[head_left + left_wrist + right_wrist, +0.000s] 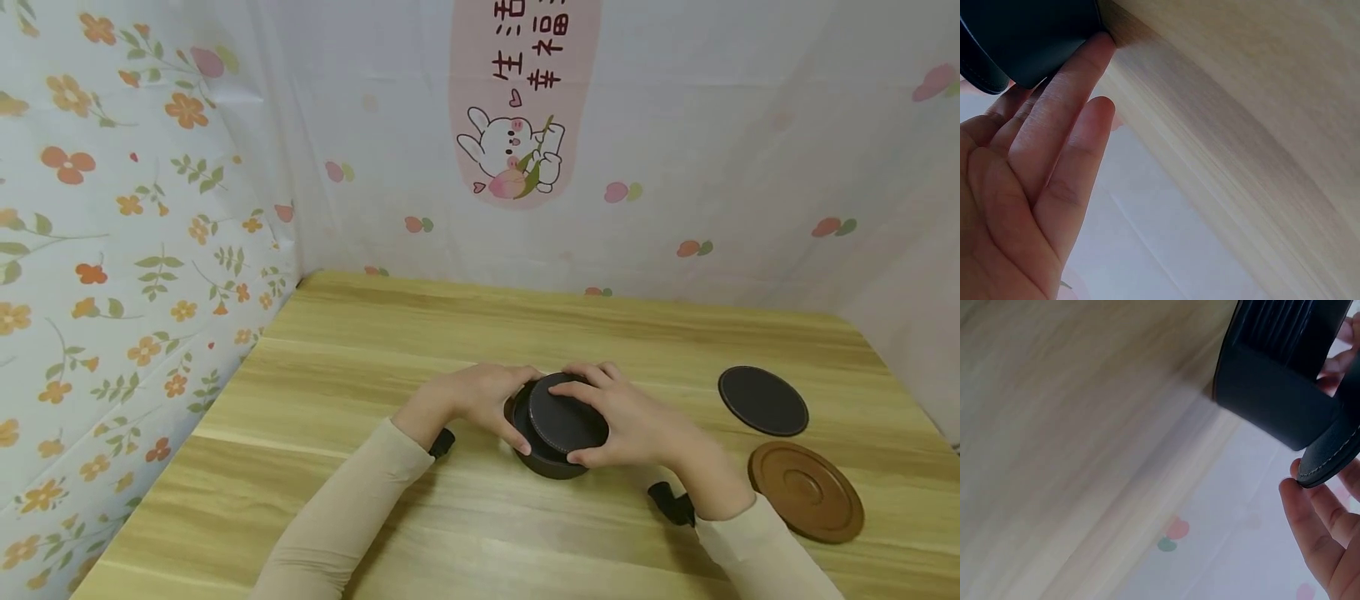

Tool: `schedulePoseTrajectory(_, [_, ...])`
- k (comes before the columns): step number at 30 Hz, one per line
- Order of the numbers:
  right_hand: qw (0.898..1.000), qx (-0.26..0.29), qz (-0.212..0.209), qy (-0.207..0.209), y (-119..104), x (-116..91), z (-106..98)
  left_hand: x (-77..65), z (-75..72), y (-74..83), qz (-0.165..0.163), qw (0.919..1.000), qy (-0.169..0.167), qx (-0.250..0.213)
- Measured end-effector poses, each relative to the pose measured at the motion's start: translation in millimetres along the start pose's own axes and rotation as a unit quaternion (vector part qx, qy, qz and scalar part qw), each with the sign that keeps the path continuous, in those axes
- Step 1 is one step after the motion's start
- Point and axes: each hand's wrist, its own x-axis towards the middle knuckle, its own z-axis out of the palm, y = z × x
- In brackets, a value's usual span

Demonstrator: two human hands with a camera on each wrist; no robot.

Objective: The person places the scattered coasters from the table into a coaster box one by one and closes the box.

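A round black coaster holder [551,467] stands on the table, its smooth outer wall showing in the right wrist view. My left hand [483,398] grips the holder's left side, with the thumb at the front and the fingers at the back. My right hand [633,421] holds a black coaster [570,421] with pale edge stitching, by its right edge. The coaster lies tilted over the holder's mouth and hides most of the inside. In the right wrist view, ridged lines show within the holder [1272,397], and the fingers [1310,534] touch the coaster's rim.
At the right of the table lies another black stitched coaster [763,401]. Nearer the front is a brown round disc [806,492] with ring grooves. A white printed curtain [652,150] hangs behind the table, and a floral one [135,250] along the left.
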Motion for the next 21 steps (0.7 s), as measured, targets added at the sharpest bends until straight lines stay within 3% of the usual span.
schedulePoseTrajectory(21, [1.000, 0.010, -0.013, -0.014, -8.3, 4.9, 9.2, 0.2, 3.1, -2.2, 0.006, 0.9999, 0.007, -0.005])
